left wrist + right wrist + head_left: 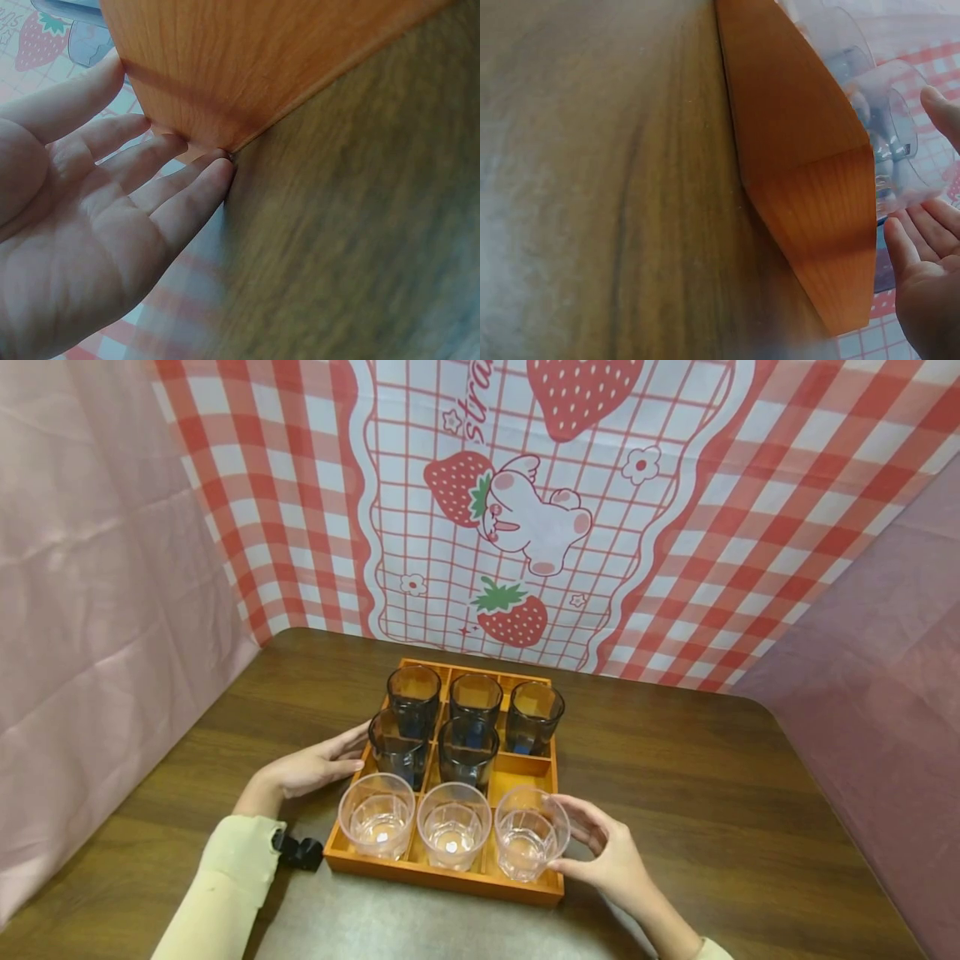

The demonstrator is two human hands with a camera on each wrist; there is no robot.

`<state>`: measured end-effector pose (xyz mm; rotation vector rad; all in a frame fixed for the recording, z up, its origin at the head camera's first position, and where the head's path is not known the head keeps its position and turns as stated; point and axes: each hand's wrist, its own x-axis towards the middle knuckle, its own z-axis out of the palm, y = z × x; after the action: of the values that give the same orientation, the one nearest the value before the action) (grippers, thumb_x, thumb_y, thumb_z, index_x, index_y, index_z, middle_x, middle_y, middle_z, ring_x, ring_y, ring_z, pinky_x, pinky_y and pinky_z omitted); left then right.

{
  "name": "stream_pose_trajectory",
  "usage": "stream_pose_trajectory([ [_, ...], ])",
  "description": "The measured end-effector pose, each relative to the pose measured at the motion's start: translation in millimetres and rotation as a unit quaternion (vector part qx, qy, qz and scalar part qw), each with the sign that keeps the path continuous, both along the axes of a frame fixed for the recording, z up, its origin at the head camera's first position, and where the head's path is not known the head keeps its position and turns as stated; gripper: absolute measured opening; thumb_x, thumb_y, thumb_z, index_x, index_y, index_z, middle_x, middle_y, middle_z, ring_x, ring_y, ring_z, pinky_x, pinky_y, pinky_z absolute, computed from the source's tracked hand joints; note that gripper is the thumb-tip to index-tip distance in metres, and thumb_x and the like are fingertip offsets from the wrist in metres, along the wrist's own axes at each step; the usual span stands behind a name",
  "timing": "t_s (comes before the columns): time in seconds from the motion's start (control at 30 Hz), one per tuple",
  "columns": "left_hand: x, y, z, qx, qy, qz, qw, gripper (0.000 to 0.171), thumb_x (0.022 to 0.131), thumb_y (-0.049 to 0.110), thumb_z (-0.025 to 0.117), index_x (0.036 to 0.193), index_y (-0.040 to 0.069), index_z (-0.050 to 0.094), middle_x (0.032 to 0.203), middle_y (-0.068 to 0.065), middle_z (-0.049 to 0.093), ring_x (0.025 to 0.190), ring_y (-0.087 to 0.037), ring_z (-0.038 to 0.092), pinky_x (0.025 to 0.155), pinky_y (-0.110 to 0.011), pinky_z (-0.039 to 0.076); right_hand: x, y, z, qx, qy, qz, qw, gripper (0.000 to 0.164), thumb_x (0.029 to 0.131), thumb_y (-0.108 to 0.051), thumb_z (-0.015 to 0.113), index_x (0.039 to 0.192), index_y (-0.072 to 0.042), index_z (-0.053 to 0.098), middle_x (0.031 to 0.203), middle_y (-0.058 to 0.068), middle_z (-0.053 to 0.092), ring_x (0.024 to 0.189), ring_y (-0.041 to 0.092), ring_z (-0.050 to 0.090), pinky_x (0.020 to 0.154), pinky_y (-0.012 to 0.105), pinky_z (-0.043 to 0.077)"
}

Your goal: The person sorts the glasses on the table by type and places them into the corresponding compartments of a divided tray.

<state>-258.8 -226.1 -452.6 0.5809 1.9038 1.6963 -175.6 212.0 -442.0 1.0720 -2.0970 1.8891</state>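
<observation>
A divided wooden tray (450, 878) holds several dark glasses and three clear cups. In its front right compartment is a clear cup (527, 852); my right hand (611, 860) grips it from the right, thumb on the near side and fingers on the far side. Two other clear cups, the middle one (453, 831) and the left one (377, 818), line the front row. Straight fingers of my left hand (318, 766) touch the tray's left wall (202, 67). Dark glasses fill the back row, with two more, including one dark glass (468, 760), in the middle row.
The wooden floor of the middle-right compartment (520, 787) shows. The tray sits on a brown wood-grain table (675, 777). A strawberry-print checked cloth (510, 543) hangs behind, with pink cloth (97, 568) at the left side. A black strap device (300, 852) is on the left wrist.
</observation>
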Motion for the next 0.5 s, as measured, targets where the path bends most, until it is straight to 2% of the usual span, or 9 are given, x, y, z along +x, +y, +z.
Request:
stream_pose_trajectory([
  [0.13,-0.5,-0.1,0.0,-0.001,0.001,0.000,1.0000,0.074,0.102,0.011,0.047,0.157,0.011,-0.003,0.162,-0.022,-0.002,0.148,-0.039,0.007,0.108,-0.020,0.035,1.0,-0.2,-1.1,0.016,-0.008,-0.008,1.000,0.069,0.063,0.021,0.076,0.125,0.023,0.045,0.132,-0.011,0.060,0.120,0.000,0.058,0.096,0.016,0.047],
  [0.27,-0.2,-0.8,1.1,-0.007,0.000,0.003,1.0000,0.074,0.102,0.011,0.046,0.157,0.012,-0.003,0.162,-0.022,-0.001,0.148,-0.039,0.007,0.113,-0.029,0.032,1.1,0.8,-0.6,0.044,-0.023,-0.024,0.998,0.069,0.064,0.017,0.079,0.126,0.018,0.048,0.131,-0.012,0.061,0.119,-0.002,0.057,0.096,0.015,0.047],
  [0.33,0.7,-1.2,2.1,-0.011,-0.001,0.005,0.9999,0.074,0.102,0.011,0.046,0.157,0.012,-0.002,0.162,-0.022,0.000,0.149,-0.040,0.006,0.115,-0.035,0.029,1.0,1.2,0.1,0.062,-0.030,-0.028,0.997,0.069,0.065,0.014,0.080,0.127,0.014,0.049,0.131,-0.004,0.062,0.119,-0.002,0.057,0.096,0.015,0.047],
  [0.5,2.9,-2.3,4.6,-0.022,0.000,0.013,0.9997,0.075,0.101,0.014,0.048,0.157,0.011,-0.001,0.162,-0.023,0.002,0.149,-0.041,0.005,0.117,-0.047,0.022,-0.2,1.7,3.1,0.093,-0.041,-0.019,0.995,0.068,0.069,0.008,0.080,0.129,0.010,0.048,0.128,0.026,0.058,0.120,-0.003,0.055,0.097,0.014,0.046],
])
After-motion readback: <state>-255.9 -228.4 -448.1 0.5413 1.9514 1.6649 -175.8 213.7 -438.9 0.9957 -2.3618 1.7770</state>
